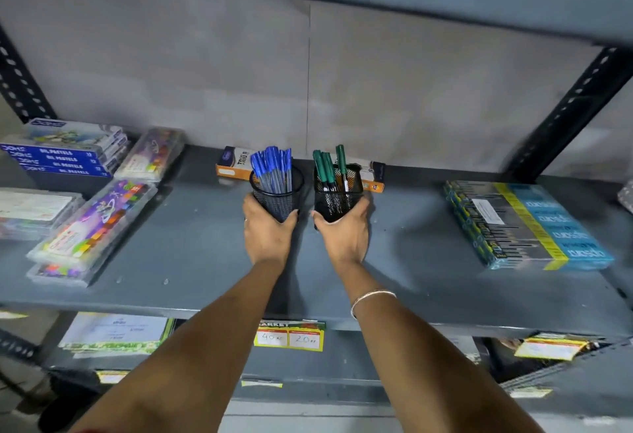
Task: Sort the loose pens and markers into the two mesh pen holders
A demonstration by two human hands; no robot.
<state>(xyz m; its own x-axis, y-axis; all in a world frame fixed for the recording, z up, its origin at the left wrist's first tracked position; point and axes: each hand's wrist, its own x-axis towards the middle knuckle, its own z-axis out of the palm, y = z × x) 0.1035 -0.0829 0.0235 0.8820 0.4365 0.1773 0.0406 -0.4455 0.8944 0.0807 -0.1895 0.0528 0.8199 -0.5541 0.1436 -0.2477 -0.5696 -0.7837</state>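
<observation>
Two black mesh pen holders stand side by side on the grey metal shelf (191, 244). The round left holder (278, 194) is full of several blue pens (272, 168). The squarer right holder (337, 198) carries several green markers (327, 167). My left hand (269, 232) wraps around the base of the round holder. My right hand (344, 234) grips the base of the right holder. Both holders are upright and a small gap separates them. No loose pens show on the shelf.
An orange and white box (233, 167) lies behind the holders against the back wall. Oil pastel boxes (65, 155) and clear colour cases (92, 227) crowd the left. A stack of blue and yellow packs (527, 223) lies right. Black uprights (568, 107) frame the shelf.
</observation>
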